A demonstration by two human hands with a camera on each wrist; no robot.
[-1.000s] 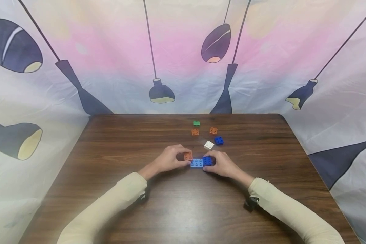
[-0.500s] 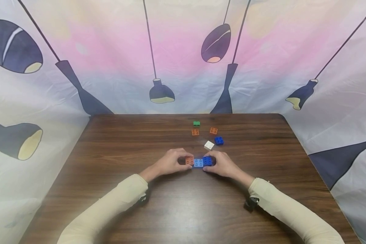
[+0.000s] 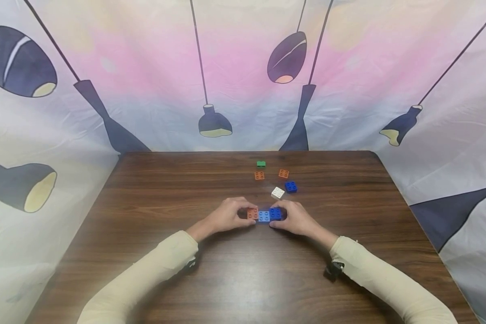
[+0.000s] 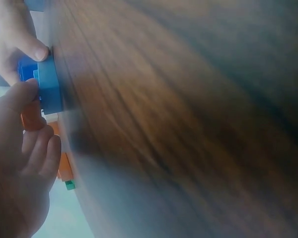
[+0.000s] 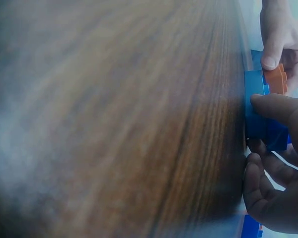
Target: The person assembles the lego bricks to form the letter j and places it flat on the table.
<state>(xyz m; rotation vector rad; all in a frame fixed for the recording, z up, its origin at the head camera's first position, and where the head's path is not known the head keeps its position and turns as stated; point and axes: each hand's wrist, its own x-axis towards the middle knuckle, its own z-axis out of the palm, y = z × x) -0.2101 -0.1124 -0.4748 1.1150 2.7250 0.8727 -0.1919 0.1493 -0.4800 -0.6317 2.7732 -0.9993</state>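
Between both hands lies a light blue building brick (image 3: 263, 216), longer than the others, flat on the table. With thumb and fingers, my left hand (image 3: 226, 217) pinches an orange brick (image 3: 252, 213) over the light blue brick's left end, overhanging it slightly. Whether its studs are fully joined I cannot tell. My right hand (image 3: 294, 218) grips a dark blue brick (image 3: 275, 213) on the right end, its thumb also touching the light blue brick's side in the right wrist view. That view shows the orange brick (image 5: 275, 79) standing higher than the light blue brick (image 5: 255, 111).
Beyond the hands, a white brick (image 3: 277, 192) and another dark blue brick (image 3: 290, 186) lie close together. Farther back are two orange bricks, a left one (image 3: 259, 175) and a right one (image 3: 283, 173), and a green brick (image 3: 261, 164). Printed cloth (image 3: 243, 90) hangs behind the wooden table (image 3: 166, 180).
My left hand has moved the orange brick slightly right, from beside the light blue brick's left end to over it. The right hand stays in place on the dark blue brick.
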